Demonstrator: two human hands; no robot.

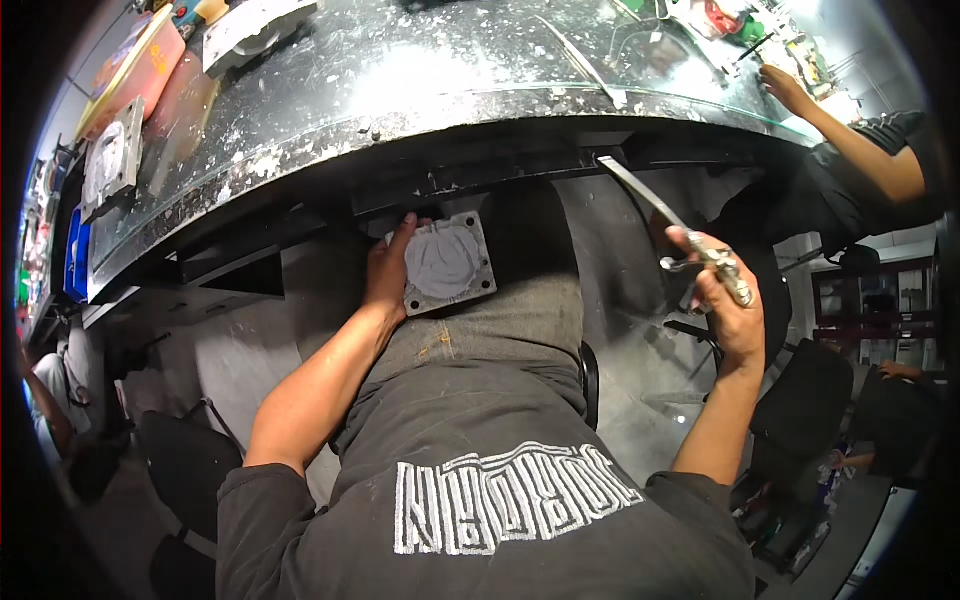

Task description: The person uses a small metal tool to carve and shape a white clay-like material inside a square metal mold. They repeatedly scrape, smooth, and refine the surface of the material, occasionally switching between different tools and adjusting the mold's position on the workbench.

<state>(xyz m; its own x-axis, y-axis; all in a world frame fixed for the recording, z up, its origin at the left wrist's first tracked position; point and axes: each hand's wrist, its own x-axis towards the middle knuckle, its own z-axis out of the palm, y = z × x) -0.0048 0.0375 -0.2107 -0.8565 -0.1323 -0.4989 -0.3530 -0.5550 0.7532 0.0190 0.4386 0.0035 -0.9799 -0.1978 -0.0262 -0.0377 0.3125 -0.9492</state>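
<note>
My left hand [391, 262] is closed on the left edge of a square grey metal mould plate [445, 265], its thumb along the top. The plate rests against my lap, its holed corners showing and a pale grey, rippled round patch in its middle. Off to the right, my right hand [732, 305] is wrapped round a long-nosed metal gun [655, 195] with a curved lever at its grip. The gun's thin straight nose points up and left toward the bench edge, apart from the plate. Some of my right fingers are hidden behind the grip.
A black, paint-specked workbench [290, 125] curves across in front of me. On it are another metal mould piece [250, 35], a mould at its left edge [115, 155], an orange bin [150, 65] and thin rods [580, 60]. At the right a co-worker's arm [850, 140] reaches over the bench.
</note>
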